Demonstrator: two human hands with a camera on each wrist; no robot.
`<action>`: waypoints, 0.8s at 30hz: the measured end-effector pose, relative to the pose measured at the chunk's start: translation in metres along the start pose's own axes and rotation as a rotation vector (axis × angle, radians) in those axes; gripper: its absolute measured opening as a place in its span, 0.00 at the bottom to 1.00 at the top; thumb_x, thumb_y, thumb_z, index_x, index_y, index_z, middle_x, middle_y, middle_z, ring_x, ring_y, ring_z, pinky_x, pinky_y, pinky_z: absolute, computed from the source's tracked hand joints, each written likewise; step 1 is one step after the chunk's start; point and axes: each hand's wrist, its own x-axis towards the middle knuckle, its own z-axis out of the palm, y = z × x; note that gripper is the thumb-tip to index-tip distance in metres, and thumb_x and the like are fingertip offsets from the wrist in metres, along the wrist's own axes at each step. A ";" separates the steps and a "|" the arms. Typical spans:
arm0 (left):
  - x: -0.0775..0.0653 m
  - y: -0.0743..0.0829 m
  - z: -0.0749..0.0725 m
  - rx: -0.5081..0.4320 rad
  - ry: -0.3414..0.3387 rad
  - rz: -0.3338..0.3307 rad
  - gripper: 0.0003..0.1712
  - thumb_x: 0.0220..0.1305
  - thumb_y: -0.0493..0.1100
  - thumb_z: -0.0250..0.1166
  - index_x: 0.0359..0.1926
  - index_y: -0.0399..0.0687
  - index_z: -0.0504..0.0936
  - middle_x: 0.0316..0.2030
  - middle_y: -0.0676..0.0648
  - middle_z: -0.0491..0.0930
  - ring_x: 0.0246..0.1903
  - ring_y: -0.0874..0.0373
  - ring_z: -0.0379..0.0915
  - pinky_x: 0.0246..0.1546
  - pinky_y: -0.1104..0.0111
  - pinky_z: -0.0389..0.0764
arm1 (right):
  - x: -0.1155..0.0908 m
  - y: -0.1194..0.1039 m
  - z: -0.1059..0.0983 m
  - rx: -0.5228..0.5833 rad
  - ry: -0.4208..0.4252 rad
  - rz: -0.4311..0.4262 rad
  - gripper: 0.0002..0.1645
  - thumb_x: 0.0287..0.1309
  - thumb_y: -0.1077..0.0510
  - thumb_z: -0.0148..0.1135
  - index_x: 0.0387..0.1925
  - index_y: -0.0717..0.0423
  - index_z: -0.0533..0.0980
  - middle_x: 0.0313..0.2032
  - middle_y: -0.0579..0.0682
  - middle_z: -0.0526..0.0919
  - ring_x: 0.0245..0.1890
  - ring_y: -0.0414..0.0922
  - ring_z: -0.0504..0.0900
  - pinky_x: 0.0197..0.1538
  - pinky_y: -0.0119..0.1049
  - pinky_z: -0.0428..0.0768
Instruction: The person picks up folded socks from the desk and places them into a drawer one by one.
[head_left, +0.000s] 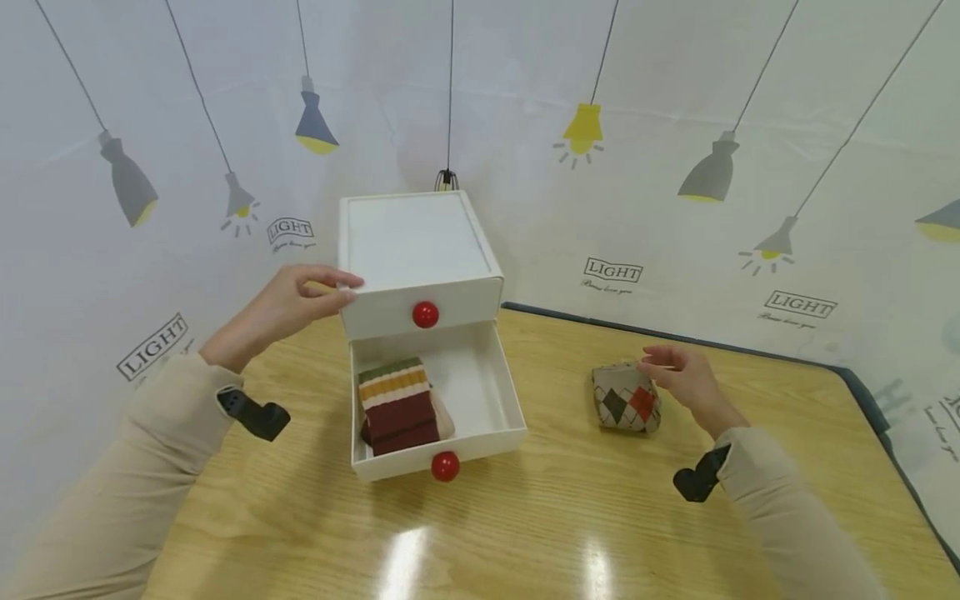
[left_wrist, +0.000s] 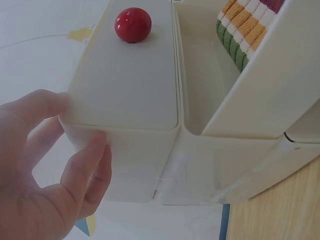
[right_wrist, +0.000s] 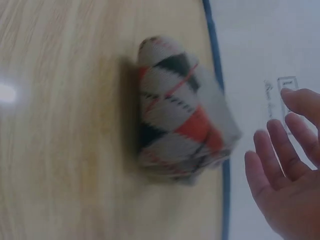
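My left hand (head_left: 288,304) touches the top left front corner of a small white drawer cabinet (head_left: 412,237), its thumb and fingers lightly bent there. The lower drawer (head_left: 480,392) is pulled out. Inside lies a folded striped knit sock (head_left: 401,408) in green, orange, cream and maroon, over a beige piece (head_left: 442,417). On the table to the right is a folded argyle sock (head_left: 626,396), grey-beige with dark and red diamonds. My right hand (head_left: 690,383) hovers at its right side, fingers loosely spread; the right wrist view shows a gap between the hand and the sock.
A red round knob (head_left: 425,314) marks the closed upper drawer, another red knob (head_left: 446,466) the open one. The wooden table (head_left: 570,500) ends at a dark blue edge (head_left: 675,335) before a white sheet (head_left: 525,92) printed with hanging lamps.
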 end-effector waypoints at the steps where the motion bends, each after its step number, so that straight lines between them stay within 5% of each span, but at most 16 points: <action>1: 0.000 0.000 0.000 0.000 0.000 0.001 0.24 0.62 0.50 0.55 0.55 0.42 0.71 0.55 0.39 0.67 0.47 0.44 0.70 0.47 0.51 0.69 | 0.001 0.006 0.001 0.008 0.006 0.007 0.31 0.60 0.54 0.52 0.59 0.68 0.60 0.53 0.68 0.67 0.49 0.55 0.70 0.51 0.50 0.68; 11: -0.001 0.000 0.000 -0.012 -0.004 0.002 0.24 0.62 0.50 0.55 0.55 0.42 0.71 0.55 0.39 0.67 0.48 0.44 0.69 0.48 0.51 0.68 | 0.006 0.042 0.020 0.076 -0.075 0.212 0.45 0.56 0.54 0.57 0.65 0.66 0.45 0.62 0.71 0.48 0.61 0.63 0.50 0.58 0.53 0.58; 24: -0.001 -0.001 0.000 -0.005 0.004 0.015 0.23 0.62 0.49 0.54 0.54 0.42 0.71 0.55 0.39 0.67 0.48 0.45 0.69 0.48 0.50 0.68 | 0.006 0.040 0.026 -0.106 -0.059 0.203 0.47 0.54 0.54 0.60 0.64 0.71 0.45 0.58 0.74 0.54 0.57 0.64 0.58 0.53 0.52 0.66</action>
